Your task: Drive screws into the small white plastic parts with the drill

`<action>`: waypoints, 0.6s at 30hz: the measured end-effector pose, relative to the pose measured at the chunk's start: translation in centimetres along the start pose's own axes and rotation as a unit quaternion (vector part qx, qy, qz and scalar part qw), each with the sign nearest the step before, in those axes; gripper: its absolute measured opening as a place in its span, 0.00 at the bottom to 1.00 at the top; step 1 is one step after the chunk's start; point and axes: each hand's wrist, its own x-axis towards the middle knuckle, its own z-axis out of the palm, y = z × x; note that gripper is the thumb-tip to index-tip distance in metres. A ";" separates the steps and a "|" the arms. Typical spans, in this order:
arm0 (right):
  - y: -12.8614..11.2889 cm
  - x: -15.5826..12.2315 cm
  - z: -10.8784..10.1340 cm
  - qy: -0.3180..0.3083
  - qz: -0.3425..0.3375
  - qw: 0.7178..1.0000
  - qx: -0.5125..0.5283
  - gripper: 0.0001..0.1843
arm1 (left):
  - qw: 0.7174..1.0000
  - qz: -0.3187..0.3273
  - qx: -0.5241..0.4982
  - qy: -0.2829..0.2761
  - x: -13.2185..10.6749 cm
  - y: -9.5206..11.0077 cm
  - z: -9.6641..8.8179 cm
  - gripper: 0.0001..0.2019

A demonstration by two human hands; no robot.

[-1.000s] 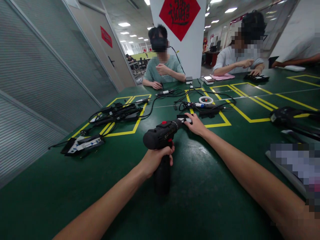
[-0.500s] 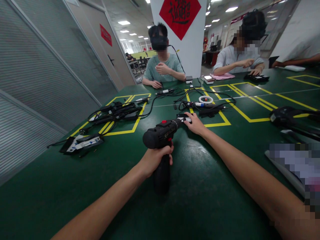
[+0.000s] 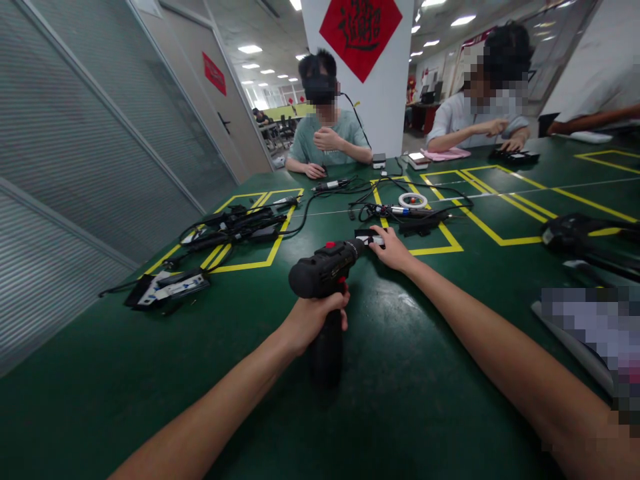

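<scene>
Green table; mid-frame, the left hand grips a drill aimed upper right at the box the right hand pinches

I see a heap of blk cables at L, over yellow tape on the green table. White ring further R, nr dark gear. Far side: person in green tee w/ headset; red diamond sign on pillar behind; pink cloth farther R.
</scene>
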 end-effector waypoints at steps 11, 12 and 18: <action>0.1 0.3 -0.4 -0.014 -0.014 1.000 0.011 0.28 | 1.000 0.003 0.005 0.007 -0.2 0.6 0.4 0.07; 0.1 0.3 -0.4 -0.011 -0.015 1.000 0.011 0.28 | 1.000 0.002 0.003 0.010 -0.2 0.6 0.4 0.08; 0.1 0.2 -0.2 -0.009 -0.018 1.000 0.009 0.27 | 1.000 0.006 0.003 0.018 -0.4 0.6 0.6 0.08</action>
